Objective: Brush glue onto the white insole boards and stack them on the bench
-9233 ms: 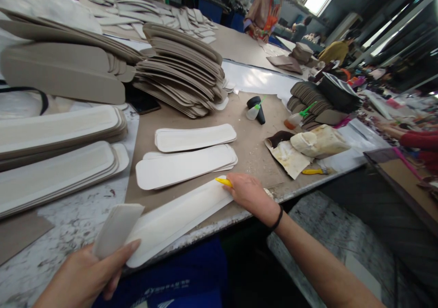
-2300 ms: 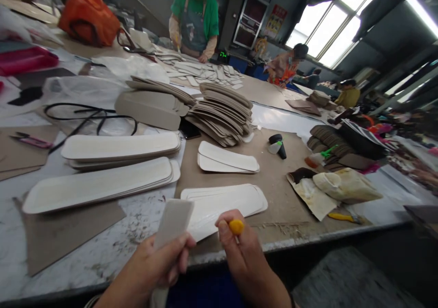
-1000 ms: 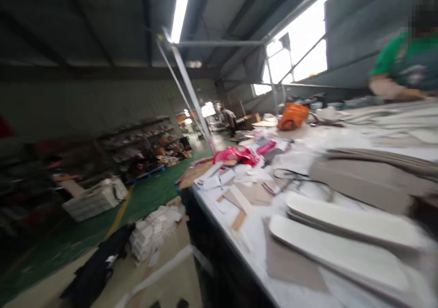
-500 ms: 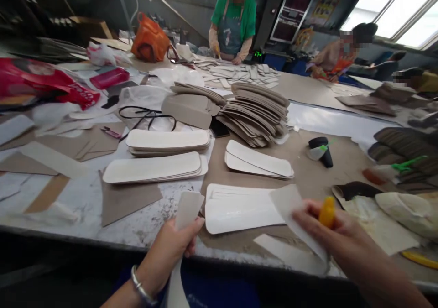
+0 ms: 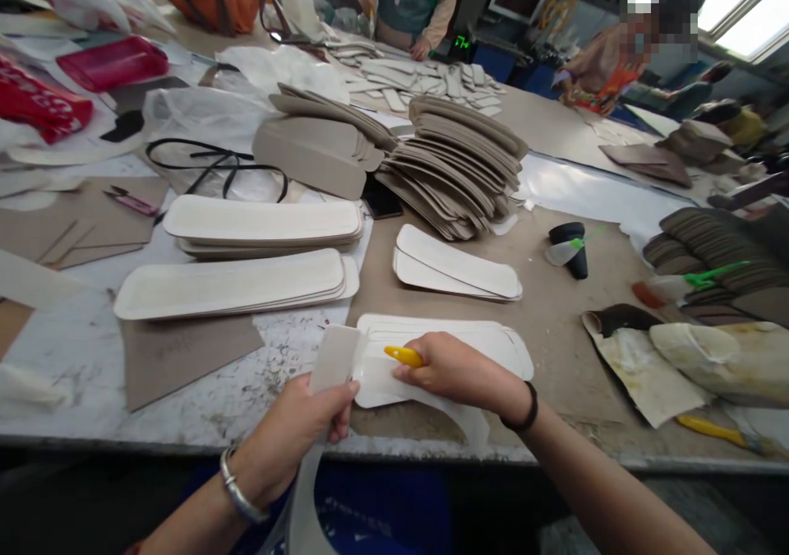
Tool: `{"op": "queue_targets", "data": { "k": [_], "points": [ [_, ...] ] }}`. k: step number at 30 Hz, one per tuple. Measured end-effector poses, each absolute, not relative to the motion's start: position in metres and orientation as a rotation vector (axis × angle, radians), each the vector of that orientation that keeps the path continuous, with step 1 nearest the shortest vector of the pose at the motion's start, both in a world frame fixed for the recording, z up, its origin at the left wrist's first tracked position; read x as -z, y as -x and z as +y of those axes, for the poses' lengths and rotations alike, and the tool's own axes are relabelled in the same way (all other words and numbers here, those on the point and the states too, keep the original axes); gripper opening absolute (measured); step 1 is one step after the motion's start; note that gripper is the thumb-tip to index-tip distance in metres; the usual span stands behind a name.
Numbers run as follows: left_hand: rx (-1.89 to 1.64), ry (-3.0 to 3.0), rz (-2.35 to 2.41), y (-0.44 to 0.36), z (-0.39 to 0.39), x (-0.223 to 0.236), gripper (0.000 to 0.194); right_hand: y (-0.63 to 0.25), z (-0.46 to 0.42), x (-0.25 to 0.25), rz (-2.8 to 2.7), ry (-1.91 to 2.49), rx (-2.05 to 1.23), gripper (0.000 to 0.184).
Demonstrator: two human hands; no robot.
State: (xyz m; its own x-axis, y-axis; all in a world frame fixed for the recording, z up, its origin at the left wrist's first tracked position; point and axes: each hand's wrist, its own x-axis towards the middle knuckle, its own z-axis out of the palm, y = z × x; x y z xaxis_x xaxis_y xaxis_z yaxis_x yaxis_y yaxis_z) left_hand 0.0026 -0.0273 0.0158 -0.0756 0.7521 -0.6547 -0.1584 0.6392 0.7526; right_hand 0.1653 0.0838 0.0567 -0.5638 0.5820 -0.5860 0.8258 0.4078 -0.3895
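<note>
My left hand (image 5: 308, 423) pinches a long off-white strip (image 5: 336, 353) near its upper end; the rest hangs below the table edge. Closed around a yellow-handled tool (image 5: 403, 356), my right hand (image 5: 449, 366) is over a fanned stack of white rounded panels (image 5: 379, 374). The handle's tip points left, and its working end is hidden by my hand. A pale strip (image 5: 468, 419) trails from beneath the right hand over the panels' front edge; I cannot tell whether the fingers hold it. The left strip's upper end meets the stack's left edge.
More white panels (image 5: 228, 288) lie in piles beyond my hands. A tall brown stack (image 5: 456, 168) stands behind. At right are a dark holder with a small bottle (image 5: 564, 251), a green-tipped bottle (image 5: 666, 288) and a yellow-handled brush (image 5: 715, 430). Co-workers (image 5: 412, 12) stand across the table.
My right hand has moved left from the stack's right side to over the panels, and the pale strip has come with it. My left hand keeps its strip. The view has tilted down.
</note>
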Motion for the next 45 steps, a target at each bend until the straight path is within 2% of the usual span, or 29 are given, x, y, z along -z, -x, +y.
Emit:
{"op": "queue_targets", "data": {
  "k": [7, 21, 25, 29, 32, 37, 40, 45],
  "points": [
    [-0.778, -0.495, 1.408, 0.002, -0.027, -0.018, 0.038, -0.156, 0.083, -0.058, 2.372, -1.144, 0.678, 0.028],
    [-0.775, -0.492, 1.392, 0.005, -0.024, -0.019, 0.039, -0.152, 0.077, -0.056, 2.522, -1.055, 0.464, 0.027],
    [-0.714, -0.638, 1.634, 0.001, -0.016, -0.019, 0.047, -0.148, 0.074, -0.054, 2.538, -1.075, 0.451, 0.029],
    [-0.690, -0.761, 1.795, -0.003, -0.010, -0.018, 0.042, -0.153, 0.070, -0.057, 2.561, -1.091, 0.484, 0.028],
    [-0.703, -0.801, 1.797, -0.004, -0.012, -0.018, 0.046, -0.180, 0.069, -0.065, 2.505, -1.194, 0.515, 0.025],
    [-0.698, -0.840, 1.804, -0.001, -0.016, -0.019, 0.052, -0.254, 0.066, -0.072, 2.299, -1.661, 0.529, 0.022],
    [-0.663, -0.838, 1.805, 0.001, -0.016, -0.015, 0.050, -0.277, 0.064, -0.065, 2.217, -1.835, 0.435, 0.021],
    [-0.566, -0.815, 1.825, 0.003, -0.015, -0.009, 0.047, -0.270, 0.064, -0.055, 2.170, -1.864, 0.227, 0.020]
  ]
}}
